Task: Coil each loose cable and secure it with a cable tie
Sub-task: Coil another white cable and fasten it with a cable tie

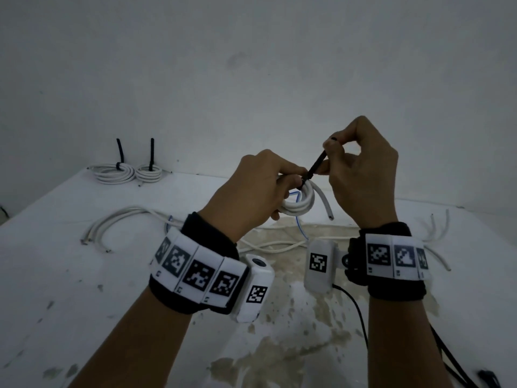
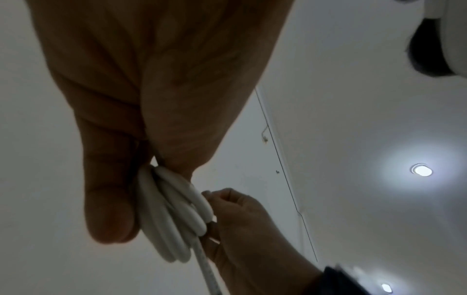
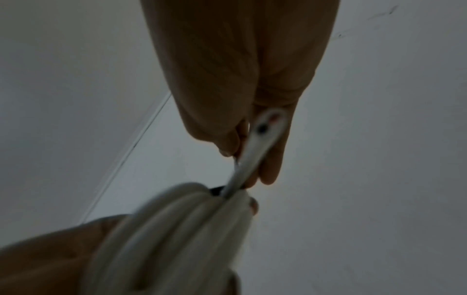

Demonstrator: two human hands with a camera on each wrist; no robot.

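My left hand (image 1: 268,186) grips a small coil of white cable (image 1: 298,204) held above the table, its loose end (image 1: 326,205) hanging to the right. A black cable tie (image 1: 316,166) wraps the coil's top; its tail rises up and to the right. My right hand (image 1: 340,158) pinches that tail between thumb and fingers. In the left wrist view the coil (image 2: 174,215) sits against my left fingers, with the right hand (image 2: 237,219) beside it. In the right wrist view the blurred coil (image 3: 177,229) fills the lower left.
Two tied white coils (image 1: 114,173) (image 1: 149,172) with upright black tie tails lie at the table's far left. Loose white cables (image 1: 117,224) (image 1: 435,233) lie at left and right, and a blue wire (image 1: 298,225) hangs below the coil. The stained white table (image 1: 84,289) meets a white wall.
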